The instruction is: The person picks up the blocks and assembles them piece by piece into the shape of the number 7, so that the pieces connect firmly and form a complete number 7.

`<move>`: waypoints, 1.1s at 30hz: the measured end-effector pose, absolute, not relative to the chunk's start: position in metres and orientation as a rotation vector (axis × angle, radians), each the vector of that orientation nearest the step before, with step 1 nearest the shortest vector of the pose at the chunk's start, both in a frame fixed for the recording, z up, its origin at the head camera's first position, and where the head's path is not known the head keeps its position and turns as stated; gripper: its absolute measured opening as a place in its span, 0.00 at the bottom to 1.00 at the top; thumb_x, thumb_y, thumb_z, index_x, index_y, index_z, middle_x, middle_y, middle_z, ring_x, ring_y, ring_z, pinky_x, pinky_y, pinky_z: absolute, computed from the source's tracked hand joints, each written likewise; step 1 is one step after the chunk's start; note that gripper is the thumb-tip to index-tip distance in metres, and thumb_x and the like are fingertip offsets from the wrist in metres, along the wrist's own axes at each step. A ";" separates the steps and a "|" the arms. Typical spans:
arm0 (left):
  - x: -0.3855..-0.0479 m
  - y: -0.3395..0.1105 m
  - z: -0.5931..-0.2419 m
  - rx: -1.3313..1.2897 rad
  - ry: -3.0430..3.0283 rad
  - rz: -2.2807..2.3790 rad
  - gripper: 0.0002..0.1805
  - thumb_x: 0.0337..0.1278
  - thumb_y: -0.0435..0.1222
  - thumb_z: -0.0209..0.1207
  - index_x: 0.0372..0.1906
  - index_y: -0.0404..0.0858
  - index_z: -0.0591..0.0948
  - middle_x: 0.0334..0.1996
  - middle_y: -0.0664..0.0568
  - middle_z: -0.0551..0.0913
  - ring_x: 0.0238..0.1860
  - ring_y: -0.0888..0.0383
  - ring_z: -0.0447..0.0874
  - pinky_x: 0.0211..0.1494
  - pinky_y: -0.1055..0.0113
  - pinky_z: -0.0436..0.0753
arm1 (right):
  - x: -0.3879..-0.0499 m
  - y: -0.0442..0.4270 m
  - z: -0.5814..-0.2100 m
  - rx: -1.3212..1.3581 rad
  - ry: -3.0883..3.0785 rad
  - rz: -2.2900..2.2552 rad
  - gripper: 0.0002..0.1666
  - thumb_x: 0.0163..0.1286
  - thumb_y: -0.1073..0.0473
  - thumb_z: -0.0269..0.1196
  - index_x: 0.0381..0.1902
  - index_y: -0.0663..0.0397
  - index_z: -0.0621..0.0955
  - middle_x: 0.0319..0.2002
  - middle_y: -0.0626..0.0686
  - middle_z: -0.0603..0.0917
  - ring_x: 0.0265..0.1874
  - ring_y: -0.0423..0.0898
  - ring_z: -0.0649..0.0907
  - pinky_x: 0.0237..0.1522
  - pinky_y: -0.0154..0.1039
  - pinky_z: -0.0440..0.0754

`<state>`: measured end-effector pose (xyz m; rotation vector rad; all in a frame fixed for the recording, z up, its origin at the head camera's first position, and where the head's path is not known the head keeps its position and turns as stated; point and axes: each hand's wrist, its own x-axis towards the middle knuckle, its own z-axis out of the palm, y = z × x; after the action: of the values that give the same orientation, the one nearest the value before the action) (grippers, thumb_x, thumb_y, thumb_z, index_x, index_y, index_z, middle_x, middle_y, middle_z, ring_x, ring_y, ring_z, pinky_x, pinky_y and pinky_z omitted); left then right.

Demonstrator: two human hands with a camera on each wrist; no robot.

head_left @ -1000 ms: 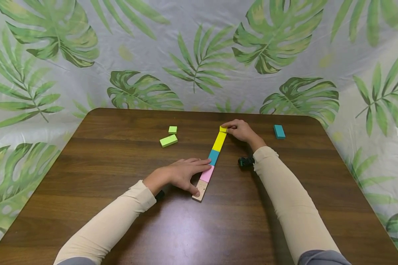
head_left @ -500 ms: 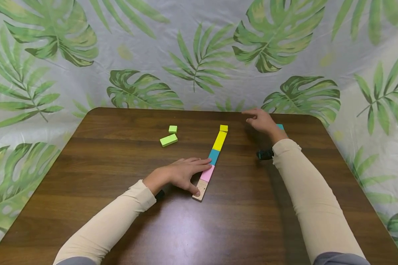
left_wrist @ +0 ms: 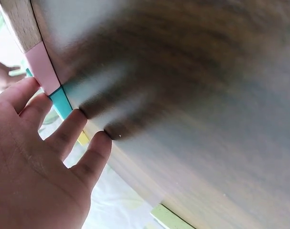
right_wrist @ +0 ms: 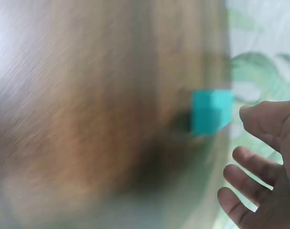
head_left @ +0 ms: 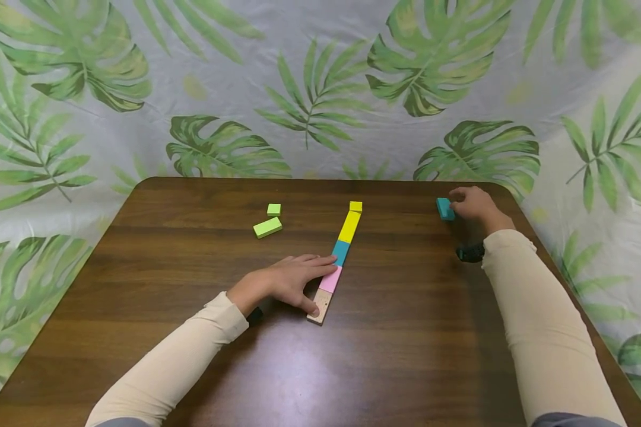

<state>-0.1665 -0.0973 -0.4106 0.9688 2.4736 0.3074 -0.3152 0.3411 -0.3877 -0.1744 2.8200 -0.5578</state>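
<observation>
A row of blocks runs away from me across the table: plain wood, pink, teal, long yellow and small yellow. The small yellow one sits slightly askew at the far end. My left hand rests spread along the near part, thumb on the wooden block and fingertips by the pink and teal blocks. At the right, my right hand hovers beside a separate teal block. In the right wrist view its thumb and fingers are spread apart, with a gap to the teal block.
Two light green blocks, one small and one longer, lie left of the row. Beyond the brown table's far edge hangs a leaf-patterned sheet.
My right hand has let go of the small yellow block and moved right to the separate teal block. The left hand keeps its place on the row.
</observation>
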 end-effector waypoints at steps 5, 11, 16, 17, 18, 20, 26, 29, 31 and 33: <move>-0.167 -0.098 -0.410 0.982 2.476 0.321 0.51 0.51 0.55 0.67 0.79 0.55 0.56 0.81 0.65 0.47 0.81 0.52 0.47 0.78 0.43 0.54 | -0.309 0.353 -0.401 -0.152 2.799 -0.526 0.32 0.76 0.55 0.47 0.71 0.71 0.63 0.69 0.77 0.61 0.67 0.76 0.62 0.66 0.70 0.63; -0.167 -0.098 -0.409 0.995 2.486 0.318 0.50 0.51 0.55 0.67 0.79 0.55 0.56 0.81 0.64 0.48 0.81 0.50 0.48 0.79 0.43 0.53 | -0.310 0.353 -0.408 -0.185 2.855 -0.578 0.32 0.76 0.55 0.48 0.72 0.68 0.63 0.69 0.75 0.65 0.67 0.74 0.64 0.67 0.69 0.62; -0.168 -0.098 -0.409 1.005 2.489 0.312 0.50 0.51 0.55 0.67 0.79 0.55 0.56 0.81 0.65 0.47 0.81 0.51 0.48 0.79 0.44 0.54 | -0.310 0.354 -0.412 -0.185 2.879 -0.640 0.34 0.77 0.51 0.50 0.74 0.63 0.63 0.69 0.74 0.66 0.67 0.74 0.65 0.67 0.69 0.62; -0.168 -0.098 -0.409 1.004 2.489 0.311 0.50 0.51 0.55 0.67 0.79 0.55 0.56 0.81 0.65 0.47 0.81 0.51 0.48 0.79 0.44 0.54 | -0.310 0.354 -0.412 -0.182 2.886 -0.649 0.34 0.77 0.51 0.51 0.74 0.62 0.64 0.69 0.74 0.67 0.67 0.74 0.65 0.66 0.69 0.62; -0.168 -0.098 -0.408 1.001 2.489 0.311 0.50 0.51 0.55 0.67 0.79 0.55 0.56 0.81 0.65 0.47 0.81 0.51 0.47 0.79 0.44 0.54 | -0.310 0.354 -0.413 -0.179 2.893 -0.657 0.33 0.77 0.51 0.51 0.73 0.61 0.65 0.69 0.74 0.67 0.66 0.74 0.66 0.66 0.69 0.63; -0.168 -0.099 -0.408 0.997 2.490 0.311 0.51 0.51 0.55 0.67 0.79 0.55 0.56 0.81 0.65 0.47 0.81 0.51 0.47 0.79 0.43 0.53 | -0.311 0.354 -0.413 -0.165 2.899 -0.674 0.32 0.76 0.51 0.51 0.72 0.59 0.67 0.68 0.74 0.68 0.65 0.74 0.67 0.65 0.69 0.64; -0.169 -0.099 -0.409 0.995 2.499 0.301 0.51 0.51 0.56 0.67 0.79 0.56 0.56 0.81 0.65 0.47 0.81 0.52 0.47 0.79 0.43 0.53 | -0.310 0.352 -0.411 -0.139 2.882 -0.690 0.32 0.75 0.47 0.53 0.70 0.59 0.70 0.68 0.73 0.69 0.66 0.74 0.65 0.66 0.69 0.64; -0.169 -0.099 -0.411 0.997 2.493 0.307 0.51 0.51 0.55 0.67 0.79 0.55 0.56 0.81 0.65 0.47 0.81 0.51 0.47 0.79 0.43 0.54 | -0.309 0.351 -0.412 -0.144 2.871 -0.687 0.34 0.74 0.45 0.54 0.70 0.61 0.71 0.68 0.72 0.70 0.67 0.73 0.65 0.67 0.69 0.63; -0.168 -0.099 -0.412 1.000 2.486 0.314 0.50 0.51 0.55 0.67 0.79 0.55 0.56 0.81 0.64 0.47 0.81 0.51 0.47 0.79 0.43 0.54 | -0.309 0.350 -0.413 -0.144 2.869 -0.681 0.34 0.74 0.45 0.56 0.69 0.61 0.71 0.67 0.71 0.71 0.66 0.73 0.66 0.67 0.68 0.64; -0.168 -0.099 -0.413 1.000 2.481 0.320 0.50 0.51 0.55 0.67 0.79 0.54 0.56 0.81 0.63 0.48 0.81 0.50 0.47 0.79 0.43 0.54 | -0.309 0.348 -0.414 -0.150 2.869 -0.677 0.33 0.74 0.46 0.56 0.69 0.62 0.71 0.66 0.71 0.72 0.66 0.73 0.67 0.66 0.68 0.66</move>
<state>-0.1675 -0.0995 -0.4129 1.0003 2.4807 0.3197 -0.3088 0.3480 -0.4139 -0.1496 2.8693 -0.6771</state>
